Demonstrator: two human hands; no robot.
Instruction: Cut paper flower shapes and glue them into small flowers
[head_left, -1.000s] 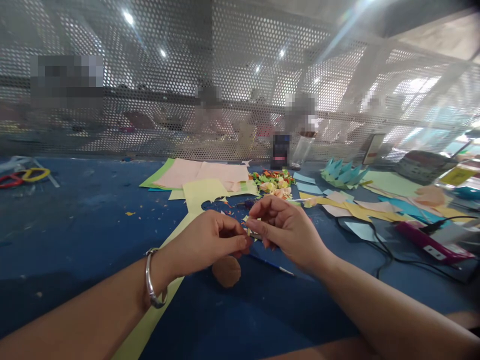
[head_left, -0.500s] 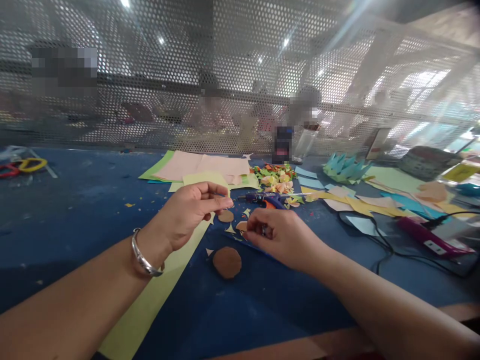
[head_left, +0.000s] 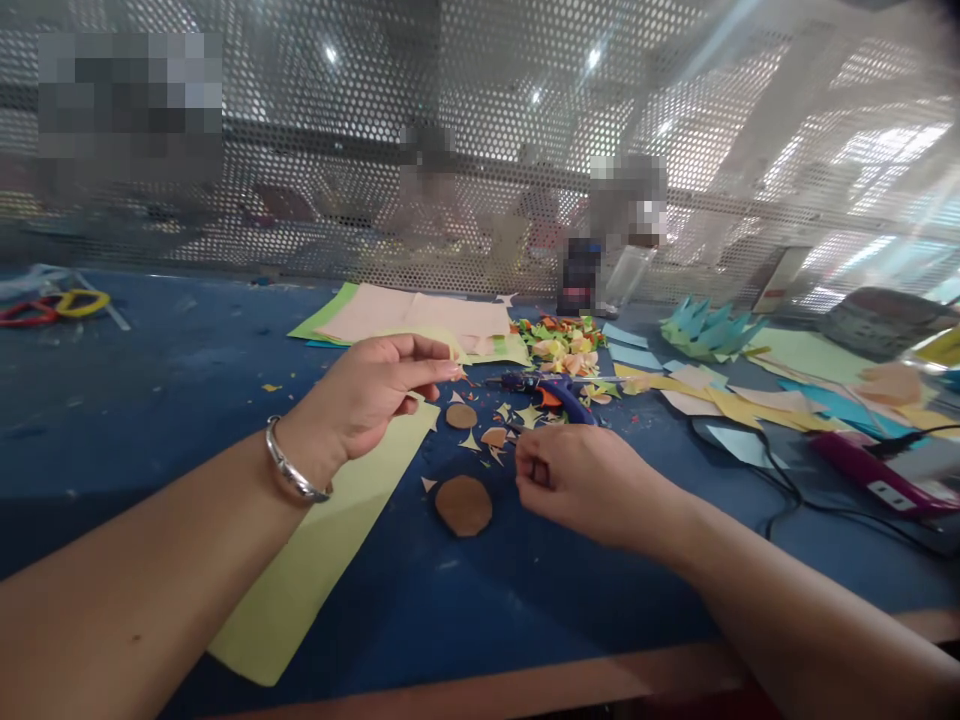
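Observation:
My left hand (head_left: pixel 386 390), with a silver bangle on its wrist, is raised over the table. Its thumb and forefinger pinch what looks like a small pale scrap of paper, mostly hidden by the fingertips. My right hand (head_left: pixel 574 485) is curled closed just above the tabletop, and a thin dark tip shows by its knuckles; what it grips is hidden. Between the hands lie a large brown cardboard disc (head_left: pixel 463 506), a smaller tan disc (head_left: pixel 461 416) and cut paper scraps (head_left: pixel 469 441). Beyond my right hand lies a blue glue gun (head_left: pixel 551 388).
A yellow-green paper strip (head_left: pixel 337 540) runs under my left forearm. Behind are stacked paper sheets (head_left: pixel 412 312) and a heap of paper petals (head_left: pixel 566 345). Scissors (head_left: pixel 79 303) lie far left. At right are a teal paper flower (head_left: pixel 709 330) and a purple power strip (head_left: pixel 862 470) with black cable.
My right hand has moved right and slightly down, away from my left hand, uncovering the scraps between them. My left hand keeps its pinch. The camera view has tilted slightly.

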